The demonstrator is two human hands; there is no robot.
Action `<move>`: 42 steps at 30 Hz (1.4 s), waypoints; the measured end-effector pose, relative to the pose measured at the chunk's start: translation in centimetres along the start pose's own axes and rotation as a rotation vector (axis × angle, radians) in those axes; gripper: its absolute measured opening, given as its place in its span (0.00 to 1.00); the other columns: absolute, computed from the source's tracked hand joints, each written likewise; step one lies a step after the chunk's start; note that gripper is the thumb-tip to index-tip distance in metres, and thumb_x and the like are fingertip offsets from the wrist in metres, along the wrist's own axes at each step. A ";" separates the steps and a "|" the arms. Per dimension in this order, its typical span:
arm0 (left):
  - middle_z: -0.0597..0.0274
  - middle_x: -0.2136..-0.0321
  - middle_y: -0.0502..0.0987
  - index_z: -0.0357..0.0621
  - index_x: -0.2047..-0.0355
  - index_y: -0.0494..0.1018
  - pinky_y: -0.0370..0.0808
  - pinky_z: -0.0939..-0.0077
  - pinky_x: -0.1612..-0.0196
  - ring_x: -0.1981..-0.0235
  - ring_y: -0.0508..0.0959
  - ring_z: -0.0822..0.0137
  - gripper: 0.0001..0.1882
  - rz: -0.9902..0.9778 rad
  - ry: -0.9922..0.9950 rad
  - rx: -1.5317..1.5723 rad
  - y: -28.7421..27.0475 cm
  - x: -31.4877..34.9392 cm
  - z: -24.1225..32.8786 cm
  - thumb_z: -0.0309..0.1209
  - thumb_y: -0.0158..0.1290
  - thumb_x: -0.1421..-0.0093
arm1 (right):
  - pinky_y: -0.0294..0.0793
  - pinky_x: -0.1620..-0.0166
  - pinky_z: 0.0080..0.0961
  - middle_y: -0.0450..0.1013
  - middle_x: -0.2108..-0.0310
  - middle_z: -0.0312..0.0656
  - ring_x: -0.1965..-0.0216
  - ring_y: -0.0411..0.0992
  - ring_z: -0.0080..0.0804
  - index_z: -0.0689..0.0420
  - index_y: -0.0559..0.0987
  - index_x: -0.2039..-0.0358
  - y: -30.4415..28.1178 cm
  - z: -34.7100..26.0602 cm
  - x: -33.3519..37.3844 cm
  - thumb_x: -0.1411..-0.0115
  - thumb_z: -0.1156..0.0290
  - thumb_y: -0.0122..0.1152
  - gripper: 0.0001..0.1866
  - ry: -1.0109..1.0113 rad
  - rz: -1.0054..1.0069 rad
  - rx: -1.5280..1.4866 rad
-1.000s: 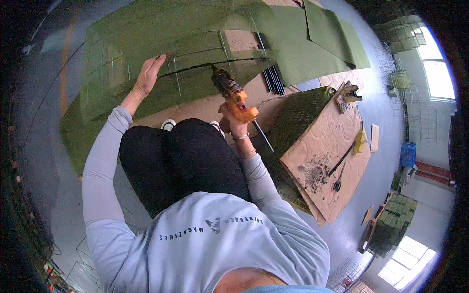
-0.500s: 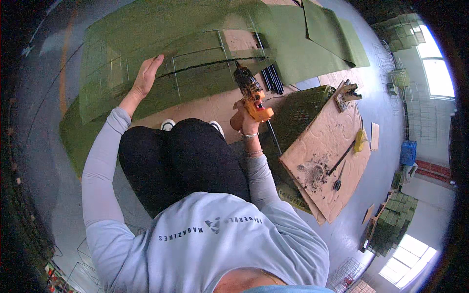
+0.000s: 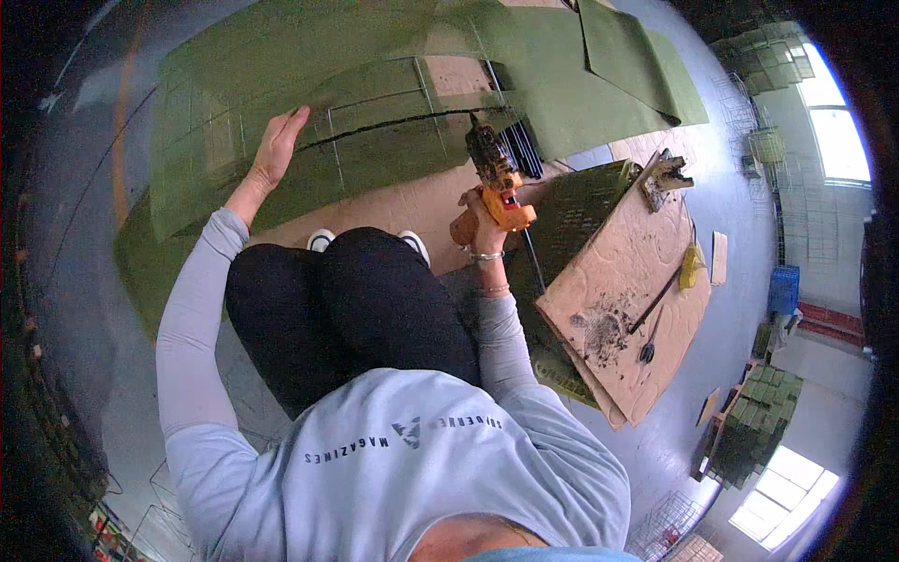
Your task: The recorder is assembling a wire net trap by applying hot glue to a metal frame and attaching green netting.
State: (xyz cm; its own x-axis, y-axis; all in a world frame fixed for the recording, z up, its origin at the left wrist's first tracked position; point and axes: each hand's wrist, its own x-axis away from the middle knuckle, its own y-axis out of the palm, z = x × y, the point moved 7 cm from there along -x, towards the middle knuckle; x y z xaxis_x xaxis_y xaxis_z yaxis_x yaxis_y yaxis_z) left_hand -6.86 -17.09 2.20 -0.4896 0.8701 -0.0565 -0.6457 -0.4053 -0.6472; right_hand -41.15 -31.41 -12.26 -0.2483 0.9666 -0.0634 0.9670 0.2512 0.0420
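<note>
I squat over green fabric sheets [image 3: 281, 94] laid under a wire mesh frame [image 3: 375, 112] on the floor. My left hand [image 3: 276, 150] lies flat with spread fingers on the green sheet, at the mesh. My right hand [image 3: 478, 220] grips an orange and black power tool [image 3: 496, 178] by its handle, its dark nose pointing up toward a wire of the frame. My black-trousered knees and white shoe tips [image 3: 323, 239] fill the space between the arms.
A brown board [image 3: 627, 300] with dark debris, a long thin tool [image 3: 655, 300] and a yellow item [image 3: 691, 267] lies to my right over green mesh panels [image 3: 581, 197]. A bundle of dark rods [image 3: 520, 150] lies beside the tool. Stacks of green panels [image 3: 754, 421] stand far right.
My right hand has carried the power tool a little to the right, along the frame. My left hand has stayed on the green sheet.
</note>
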 end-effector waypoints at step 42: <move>0.54 0.55 0.65 0.40 0.52 0.62 0.57 0.73 0.48 0.53 0.63 0.58 0.18 0.127 0.200 -0.070 -0.1 0.4 -2.8 0.29 0.38 0.43 | 0.67 0.70 0.20 0.68 0.77 0.33 0.75 0.67 0.22 0.57 0.70 0.70 -1.7 -4.9 -2.7 0.59 0.77 0.62 0.14 -0.045 0.084 -0.246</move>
State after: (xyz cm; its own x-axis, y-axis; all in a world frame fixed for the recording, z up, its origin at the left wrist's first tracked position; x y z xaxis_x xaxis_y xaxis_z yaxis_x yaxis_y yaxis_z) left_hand -5.36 -15.87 0.10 -0.4341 0.8544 -0.2856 -0.5406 -0.5007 -0.6761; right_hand -42.40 -34.17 -7.26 -0.1600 0.9827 -0.0932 0.9400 0.1805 0.2896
